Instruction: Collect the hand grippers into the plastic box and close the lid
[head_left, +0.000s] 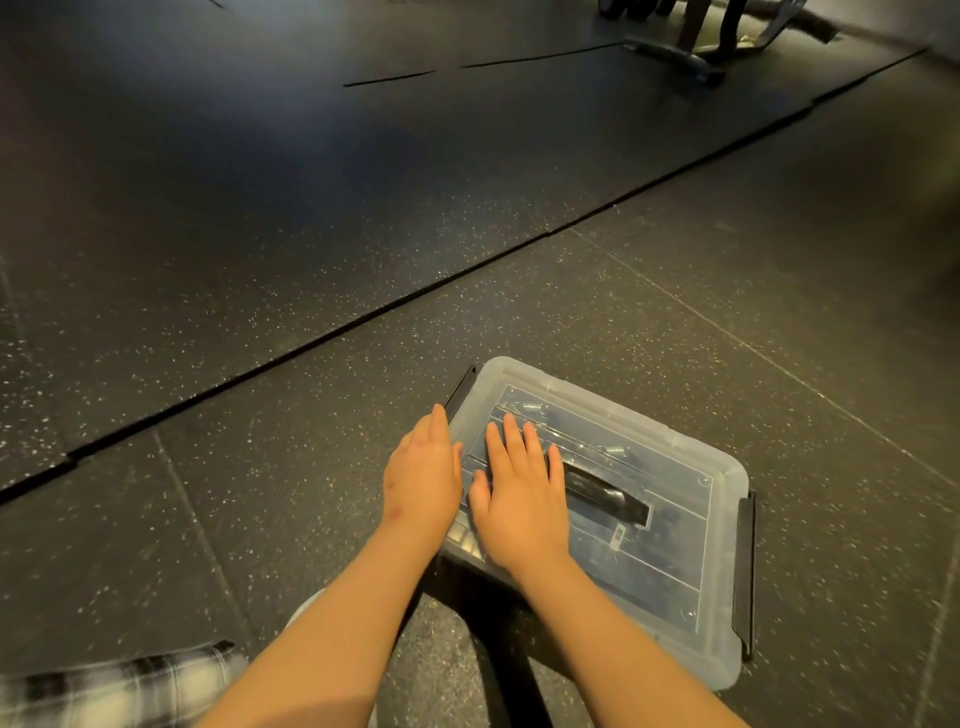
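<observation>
A clear plastic box (722, 519) sits on the dark floor at lower right, its see-through lid (675, 566) lying on top with a black carry handle (605, 493) set in the middle. Through the lid I make out metal springs of hand grippers (532, 408) inside. My right hand (519, 493) lies flat on the lid's left part, fingers straight. My left hand (423, 475) rests with straight fingers at the box's left edge, beside the black left latch (460, 389). A second black latch (745, 571) stands out from the right side.
Speckled dark rubber floor mats (260, 234) stretch all around, with a raised seam running diagonally behind the box. The base of gym equipment (685, 54) stands far back at the upper right. A plaid cloth (114, 686) lies at the lower left.
</observation>
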